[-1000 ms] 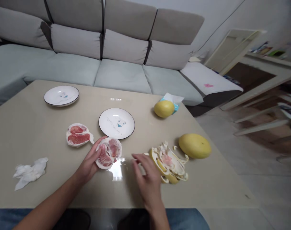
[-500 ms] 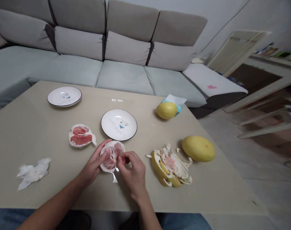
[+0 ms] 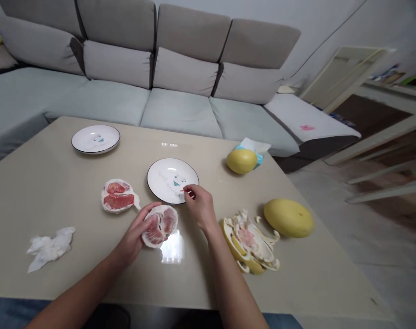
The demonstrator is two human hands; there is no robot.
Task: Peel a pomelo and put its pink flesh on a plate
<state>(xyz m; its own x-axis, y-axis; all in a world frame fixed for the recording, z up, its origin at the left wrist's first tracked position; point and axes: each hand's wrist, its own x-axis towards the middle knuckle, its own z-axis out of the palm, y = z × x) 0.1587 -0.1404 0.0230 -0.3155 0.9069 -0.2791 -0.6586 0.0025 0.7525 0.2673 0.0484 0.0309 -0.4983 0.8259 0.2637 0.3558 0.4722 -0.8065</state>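
Fingers of my left hand [image 3: 134, 235] curl firmly round one peeled piece of fruit [image 3: 160, 226], just below the middle of the frame, its pink flesh and white membrane showing, my thumb laid along its left side. My right hand [image 3: 201, 206], at the centre, has thumb and forefinger pinched together on one small reddish bit [image 3: 182, 190], over the lower right rim of the nearer plate [image 3: 166, 176]. I count two plates: that one, and a farther plate [image 3: 95, 138] at the upper left. A second peeled piece [image 3: 118, 195] lies left of centre, apart from my left hand. Two whole yellow fruits are on the table [image 3: 91, 274]: one [image 3: 242, 161] right of centre, in front of one blue tissue pack [image 3: 259, 157], the other [image 3: 288, 218] farther right and lower. Beside that one sits one heap of peel [image 3: 250, 242]. One crumpled tissue [image 3: 52, 246] lies at the lower left. One grey sofa [image 3: 180, 109] spans the top.
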